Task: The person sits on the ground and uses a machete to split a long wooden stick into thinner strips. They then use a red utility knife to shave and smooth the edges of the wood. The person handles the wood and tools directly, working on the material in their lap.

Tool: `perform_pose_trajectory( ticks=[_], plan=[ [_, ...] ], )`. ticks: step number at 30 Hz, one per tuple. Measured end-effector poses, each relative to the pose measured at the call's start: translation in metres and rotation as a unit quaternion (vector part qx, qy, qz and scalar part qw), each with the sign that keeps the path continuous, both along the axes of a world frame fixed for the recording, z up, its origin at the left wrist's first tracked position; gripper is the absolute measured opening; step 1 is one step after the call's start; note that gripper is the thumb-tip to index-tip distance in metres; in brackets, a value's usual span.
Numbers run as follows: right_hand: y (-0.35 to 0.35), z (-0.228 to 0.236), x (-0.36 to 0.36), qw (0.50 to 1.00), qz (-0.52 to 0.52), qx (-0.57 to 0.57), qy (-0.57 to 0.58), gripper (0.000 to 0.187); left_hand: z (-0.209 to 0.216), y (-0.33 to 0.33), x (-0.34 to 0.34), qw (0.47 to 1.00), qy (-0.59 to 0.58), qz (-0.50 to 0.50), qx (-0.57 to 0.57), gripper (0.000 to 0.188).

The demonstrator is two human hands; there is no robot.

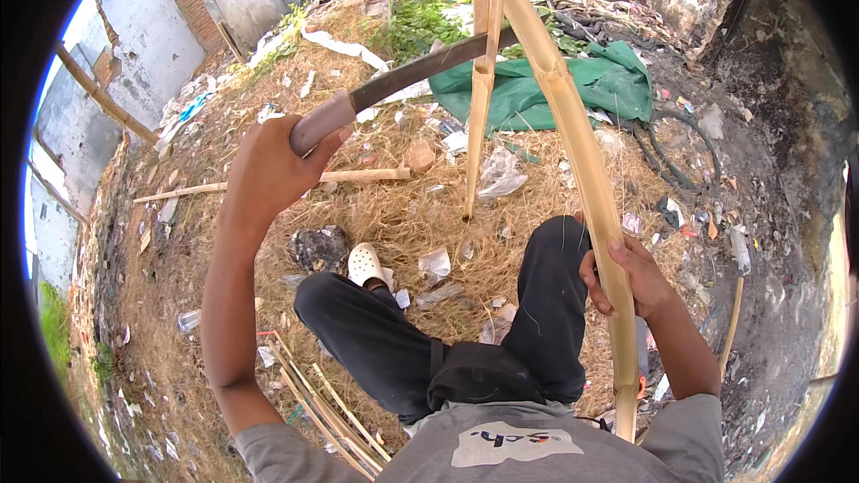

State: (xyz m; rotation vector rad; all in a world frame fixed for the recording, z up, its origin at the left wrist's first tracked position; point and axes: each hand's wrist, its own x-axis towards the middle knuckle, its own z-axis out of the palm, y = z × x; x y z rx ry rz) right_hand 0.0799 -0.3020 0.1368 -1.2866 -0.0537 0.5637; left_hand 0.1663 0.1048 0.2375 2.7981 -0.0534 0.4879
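Observation:
My left hand [271, 165] is closed around the pale handle of a machete [407, 77], raised in front of me. The long dark blade points right, its far end passing by a narrow split bamboo strip [480, 103] and reaching the thicker bamboo pole [575, 130]. Strip and pole come close together at the top edge; whether they are still joined there is out of view. The strip's lower end hangs free above the ground. Beside my right knee, my right hand [637, 275] wraps round the pole, which runs down past my right side.
Thin bamboo strips [327, 411] lie at my lower left, a bamboo stick [367, 175] ahead. Dry grass and litter cover the ground. A green tarp [599, 85] lies beyond the pole, near a dark hose [662, 170]. Worn walls [143, 18] surround the place.

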Motion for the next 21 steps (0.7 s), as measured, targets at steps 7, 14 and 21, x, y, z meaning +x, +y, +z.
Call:
perform_pose_trajectory(
  ticks=[7,14,21],
  plan=[
    [-0.049,0.016,0.027,0.819,-0.195,-0.485,-0.236,0.042,-0.001,-0.001,0.003,1.000,0.010,0.017,0.000,0.050],
    [-0.066,0.031,0.027,0.708,-0.129,-0.629,-0.294,0.049,0.000,-0.004,-0.002,1.000,0.001,0.006,0.005,0.050],
    [-0.079,0.090,0.024,0.619,-0.295,-0.646,-0.335,0.038,-0.001,-0.003,0.001,1.000,-0.015,0.009,0.004,0.049]
  ],
)
